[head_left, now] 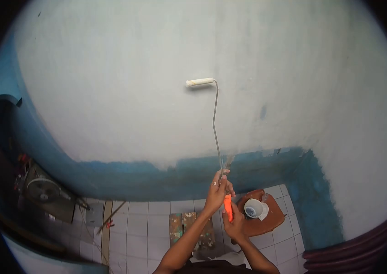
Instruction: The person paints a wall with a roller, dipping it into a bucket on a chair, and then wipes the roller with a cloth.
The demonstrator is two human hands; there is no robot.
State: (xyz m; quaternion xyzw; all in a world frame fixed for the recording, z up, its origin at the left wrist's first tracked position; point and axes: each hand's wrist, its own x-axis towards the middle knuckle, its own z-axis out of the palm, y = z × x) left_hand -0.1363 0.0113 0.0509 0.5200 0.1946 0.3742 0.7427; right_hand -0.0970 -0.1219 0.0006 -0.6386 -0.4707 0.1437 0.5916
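Observation:
A paint roller with a slim white sleeve [200, 82] is raised against the wall [125, 91], where pale paint covers the upper part. Its long bent wire rod [214, 123] runs down to an orange handle [228, 206]. Higher up, my left hand [218, 189] is closed around the lower end of the rod, just above the handle. My right hand [234, 223] wraps the bottom of the orange handle. Below the pale paint, a blue band [230, 176] with a ragged upper edge stays visible behind my hands.
On the right, a brown chair [264, 227] carries a white paint container [254, 208]. A paint-spattered wooden stool [206, 235] stands on the tiled floor [136, 233]. At the left is a fan [43, 189]; a dark red curtain [353, 258] hangs at the lower right.

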